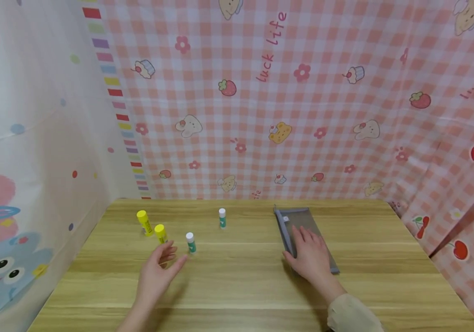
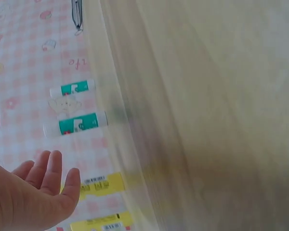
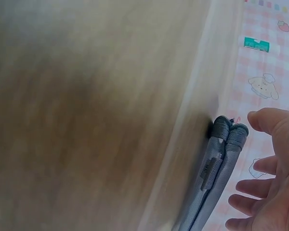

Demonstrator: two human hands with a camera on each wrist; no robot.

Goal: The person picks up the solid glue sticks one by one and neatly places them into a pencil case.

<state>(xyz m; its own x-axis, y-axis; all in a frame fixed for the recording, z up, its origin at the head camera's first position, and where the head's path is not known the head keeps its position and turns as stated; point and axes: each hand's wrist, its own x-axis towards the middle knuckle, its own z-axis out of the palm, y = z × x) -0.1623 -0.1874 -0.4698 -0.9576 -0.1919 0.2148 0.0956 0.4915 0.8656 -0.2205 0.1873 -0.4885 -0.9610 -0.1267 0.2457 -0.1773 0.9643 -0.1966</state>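
My left hand [image 1: 157, 271] hovers with loosely bent fingers and nothing in its grasp, just in front of a yellow glue stick [image 1: 160, 233]. A second yellow glue stick [image 1: 144, 223] stands upright behind it to the left. To the hand's right is an upright green glue stick with a white cap [image 1: 191, 243]; another green glue stick [image 1: 222, 219] stands farther back. My right hand [image 1: 312, 259] is spread over a flat grey zippered pouch [image 1: 308, 220], hiding its middle. In the right wrist view the fingers [image 3: 254, 188] appear slightly apart from the pouch's edge [image 3: 209, 168].
Everything lies on a wood-grain table [image 1: 237, 286]. A pink checked cloth [image 1: 262, 106] hangs behind the table's far edge, and a white patterned cloth [image 1: 54, 152] hangs along the left side.
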